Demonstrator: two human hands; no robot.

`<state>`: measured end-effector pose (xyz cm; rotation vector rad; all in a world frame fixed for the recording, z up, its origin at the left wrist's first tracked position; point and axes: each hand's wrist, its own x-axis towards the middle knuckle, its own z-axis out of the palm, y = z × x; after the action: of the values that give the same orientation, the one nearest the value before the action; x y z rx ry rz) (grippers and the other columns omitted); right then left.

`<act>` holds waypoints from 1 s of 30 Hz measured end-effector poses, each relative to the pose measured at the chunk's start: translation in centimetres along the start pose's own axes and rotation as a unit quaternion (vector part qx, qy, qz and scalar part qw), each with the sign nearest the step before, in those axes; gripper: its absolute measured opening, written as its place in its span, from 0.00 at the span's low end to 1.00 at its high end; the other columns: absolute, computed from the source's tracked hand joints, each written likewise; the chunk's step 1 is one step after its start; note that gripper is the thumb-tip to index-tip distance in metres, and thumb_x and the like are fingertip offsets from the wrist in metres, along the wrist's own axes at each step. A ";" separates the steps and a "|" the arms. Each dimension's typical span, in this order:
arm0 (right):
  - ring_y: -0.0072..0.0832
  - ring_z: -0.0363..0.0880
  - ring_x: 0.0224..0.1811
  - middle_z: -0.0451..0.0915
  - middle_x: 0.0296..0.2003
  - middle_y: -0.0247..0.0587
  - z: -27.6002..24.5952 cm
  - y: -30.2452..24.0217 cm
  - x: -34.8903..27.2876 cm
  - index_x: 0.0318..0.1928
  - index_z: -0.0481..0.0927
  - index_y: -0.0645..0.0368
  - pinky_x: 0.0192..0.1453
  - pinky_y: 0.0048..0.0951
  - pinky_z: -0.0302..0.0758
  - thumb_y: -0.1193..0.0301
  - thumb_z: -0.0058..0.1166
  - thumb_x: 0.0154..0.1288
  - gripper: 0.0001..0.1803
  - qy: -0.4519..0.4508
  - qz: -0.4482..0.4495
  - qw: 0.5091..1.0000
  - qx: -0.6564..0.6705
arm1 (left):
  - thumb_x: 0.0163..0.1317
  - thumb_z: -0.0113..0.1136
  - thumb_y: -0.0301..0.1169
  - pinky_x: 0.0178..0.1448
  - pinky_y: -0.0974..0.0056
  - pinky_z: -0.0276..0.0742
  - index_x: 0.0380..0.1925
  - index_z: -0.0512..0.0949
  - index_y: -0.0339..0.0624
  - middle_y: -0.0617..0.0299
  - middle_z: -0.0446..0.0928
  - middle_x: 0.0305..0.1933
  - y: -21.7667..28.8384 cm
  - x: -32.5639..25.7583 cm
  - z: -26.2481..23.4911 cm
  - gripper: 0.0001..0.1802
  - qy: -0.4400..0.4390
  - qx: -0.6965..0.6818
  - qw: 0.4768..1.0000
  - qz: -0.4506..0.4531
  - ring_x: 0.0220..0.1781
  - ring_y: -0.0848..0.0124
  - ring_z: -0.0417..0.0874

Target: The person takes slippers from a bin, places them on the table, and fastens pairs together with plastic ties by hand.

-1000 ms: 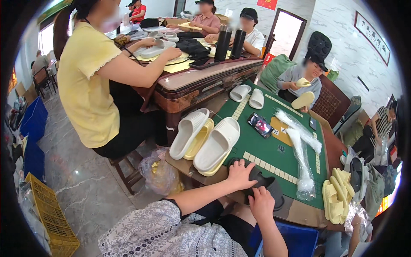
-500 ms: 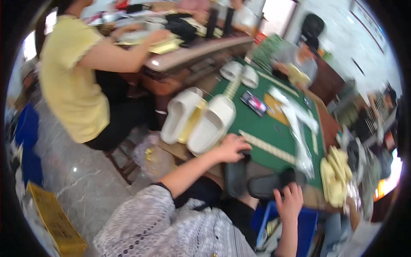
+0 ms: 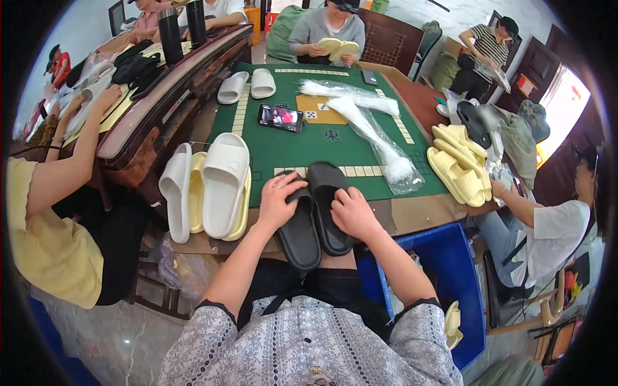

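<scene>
Left hand (image 3: 278,202): is curving half-open, fingers touching the strap of the left black slipper (image 3: 300,241); whether it is gripping cannot be told.
Right hand (image 3: 353,211): is bending its fingers over the outer side of the right black slipper (image 3: 333,239); how firmly is not showing.
Black pair: is lying side by side, toes toward twelve o'clock, heels jutting past the near edge of the tabletop (image 3: 415,217), probably to keep both within reach.
White slippers (image 3: 225,193): are resting over yellow ones at ten o'clock from the black pair, perhaps nested to save room.
Yellow slippers (image 3: 450,168): are leaning together at two o'clock, seemingly grouped by colour.
Plastic bags (image 3: 376,145): are lying at one o'clock, holding something white.
Phone (image 3: 280,118): is lying at eleven o'clock, screen lit.
Writing: a dark character is showing on the green mat (image 3: 360,154) at twelve o'clock; no brand is reading clearly on the slippers.
Co-worker in grey (image 3: 304,37): is sitting at twelve o'clock, holding a pale-yellow pair (image 3: 329,47).
</scene>
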<state>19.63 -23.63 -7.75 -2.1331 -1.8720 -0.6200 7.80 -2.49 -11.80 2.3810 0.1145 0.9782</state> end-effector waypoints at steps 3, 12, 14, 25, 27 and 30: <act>0.43 0.72 0.46 0.73 0.44 0.44 -0.1 0.0 -0.2 0.34 0.77 0.57 0.53 0.40 0.71 0.71 0.58 0.55 0.07 0.041 0.057 0.994 0.083 | 0.45 0.60 0.24 0.67 0.52 0.66 0.46 0.82 0.50 0.58 0.79 0.57 0.1 0.0 0.0 0.24 0.057 0.001 0.998 -0.011 0.62 0.54 0.74; 0.34 0.80 0.33 0.77 0.39 0.45 0.9 7.2 -7.0 0.37 0.76 0.60 0.38 0.32 0.77 0.76 0.56 0.58 0.06 0.289 0.456 0.828 0.155 | 0.45 0.60 0.25 0.69 0.53 0.64 0.47 0.82 0.50 0.59 0.79 0.58 -0.8 -0.6 -0.5 0.24 0.061 -0.035 0.997 -0.035 0.63 0.55 0.73; 0.37 0.80 0.35 0.79 0.36 0.46 2.1 11.2 -10.2 0.38 0.76 0.61 0.41 0.36 0.77 0.73 0.55 0.60 0.06 0.280 0.510 0.806 0.113 | 0.45 0.61 0.24 0.69 0.53 0.64 0.47 0.82 0.49 0.59 0.79 0.58 -0.6 -0.3 0.0 0.24 0.061 -0.038 0.997 -0.030 0.64 0.56 0.73; 0.41 0.82 0.43 0.84 0.37 0.40 2.8 15.7 -6.7 0.38 0.86 0.53 0.49 0.42 0.77 0.60 0.63 0.54 0.14 0.100 0.580 0.808 0.026 | 0.43 0.58 0.23 0.67 0.53 0.66 0.44 0.83 0.46 0.57 0.80 0.56 -0.8 -0.8 -1.2 0.23 0.077 -0.012 0.996 -0.030 0.61 0.55 0.75; 0.41 0.84 0.42 0.86 0.37 0.42 3.6 16.4 -7.7 0.38 0.87 0.52 0.49 0.40 0.78 0.58 0.65 0.51 0.16 0.121 0.595 0.794 0.013 | 0.40 0.58 0.23 0.63 0.52 0.71 0.42 0.83 0.44 0.53 0.81 0.51 -0.6 -0.3 -0.9 0.23 0.097 -0.035 0.995 0.018 0.57 0.53 0.78; 0.43 0.84 0.40 0.85 0.36 0.47 2.3 16.9 -9.3 0.37 0.88 0.56 0.47 0.42 0.79 0.60 0.61 0.53 0.15 0.096 0.627 0.773 -0.010 | 0.41 0.61 0.25 0.64 0.53 0.70 0.43 0.83 0.46 0.53 0.81 0.52 0.0 0.0 0.5 0.23 0.081 -0.037 0.996 0.010 0.58 0.54 0.77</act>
<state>35.78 -33.40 -12.43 -2.5374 -0.0653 -0.4453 8.13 -2.73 -12.03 2.2377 0.1121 1.1634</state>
